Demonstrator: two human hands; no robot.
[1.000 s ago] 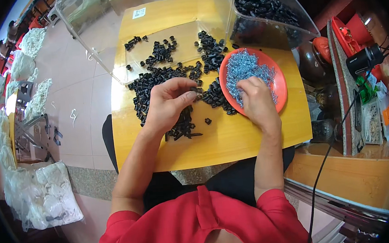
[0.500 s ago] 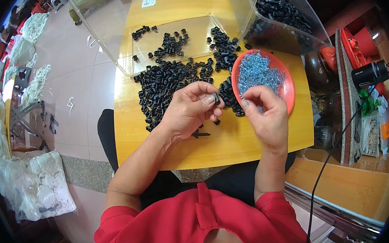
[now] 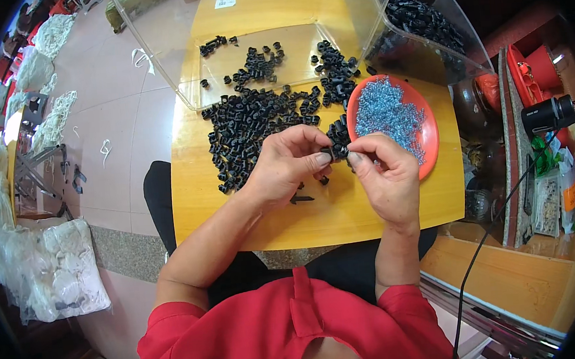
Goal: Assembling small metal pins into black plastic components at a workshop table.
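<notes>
Black plastic part (image 3: 327,154), small and dark, sits in the fingertips of a person's left hand (image 3: 288,166) over a yellow table (image 3: 344,219), as seen from the head camera. The left thumb and forefinger grip the part, the hand half curled with its forearm reaching in from the lower edge. Just beside it, the right hand (image 3: 389,178) holds thumb and forefinger close together, the tips near the part; whether they are closed on a tiny piece cannot be told.

At the right hand's far side, a red plate (image 3: 432,134) carries a heap of small silvery-blue metal pieces (image 3: 386,107). Beyond the left hand spreads a large pile of black parts (image 3: 246,129), and a long dark piece (image 3: 301,198) lies on the table just below that hand. A clear bin (image 3: 190,107) stands at the far side of the table, near a second bin (image 3: 467,64) filled with more black pieces (image 3: 424,23).

The person wears a red top (image 3: 239,342). A plastic bag (image 3: 68,271) of white bundles lies at left, well apart from the table; at right, a black cable (image 3: 468,263) hangs down beside a wooden cabinet (image 3: 509,253).
</notes>
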